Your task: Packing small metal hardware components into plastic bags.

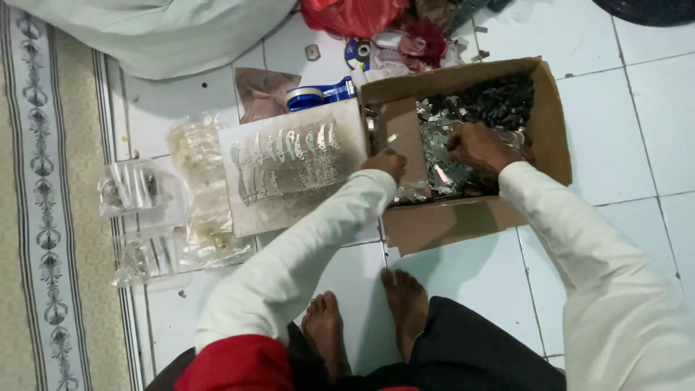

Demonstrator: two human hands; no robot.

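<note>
I am crouched on the white tiled floor [637, 130] with both hands down in the cardboard box [554, 123], sorting through the heap of small shiny metal pieces [441, 156] that fills its near half; a darker pile [496, 101] lies in the far corner. My right hand [479, 147] is curled over the shiny heap, fingers bent down into it as if raking or pinching, though I cannot tell whether it has one pinched. My left hand [387, 162] sits at the box's left edge, fingers drawn in, and what it grips, if anything, is hidden. Just beside the box on the left lies the flat board [289, 195] with rows of the same metal pieces [286, 148] laid out side by side. I judge this as the picking stage: pieces get gathered here, then lined up there. The next move calls for pulling out a single piece cleanly and carrying it across to the open part of the board.
</note>
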